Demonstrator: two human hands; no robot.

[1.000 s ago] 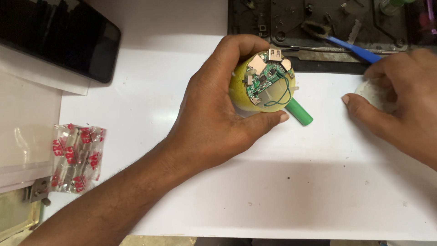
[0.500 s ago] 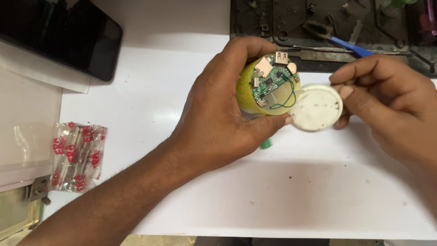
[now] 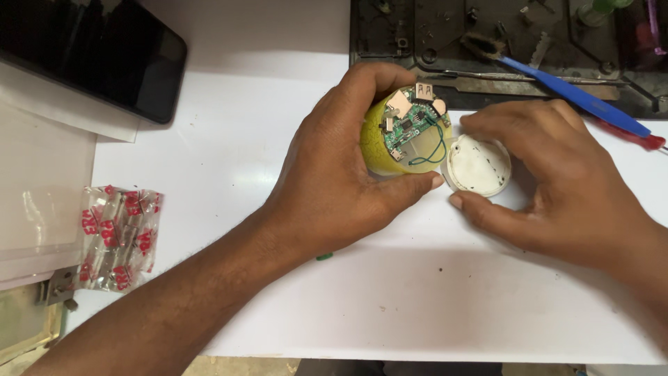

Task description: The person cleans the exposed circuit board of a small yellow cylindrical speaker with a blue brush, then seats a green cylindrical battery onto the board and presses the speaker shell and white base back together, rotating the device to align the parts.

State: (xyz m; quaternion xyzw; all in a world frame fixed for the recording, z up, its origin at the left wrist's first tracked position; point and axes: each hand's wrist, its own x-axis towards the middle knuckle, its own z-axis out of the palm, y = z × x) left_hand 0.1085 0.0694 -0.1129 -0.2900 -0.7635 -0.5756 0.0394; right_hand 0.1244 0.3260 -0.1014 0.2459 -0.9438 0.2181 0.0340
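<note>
My left hand (image 3: 334, 181) grips a round yellow casing (image 3: 376, 143) with its open end turned up toward me. A small green circuit board (image 3: 407, 125) with a green wire loop sits in that opening. My right hand (image 3: 557, 174) pinches a round white cap (image 3: 479, 166) between thumb and fingers, held right beside the casing's rim and touching it. A tiny bit of a green cylinder (image 3: 324, 257) shows under my left wrist; the rest is hidden.
A black phone (image 3: 90, 52) lies at the top left on a white sheet. A clear packet of red-marked parts (image 3: 118, 237) rests at the left. A dark work mat (image 3: 508, 49) with a blue-handled tool (image 3: 570, 94) and a red one (image 3: 630, 132) lies behind the hands.
My right hand picked the white cap up from the right side and brought it over to the casing's open end. The green cylinder is now mostly covered by my left hand.
</note>
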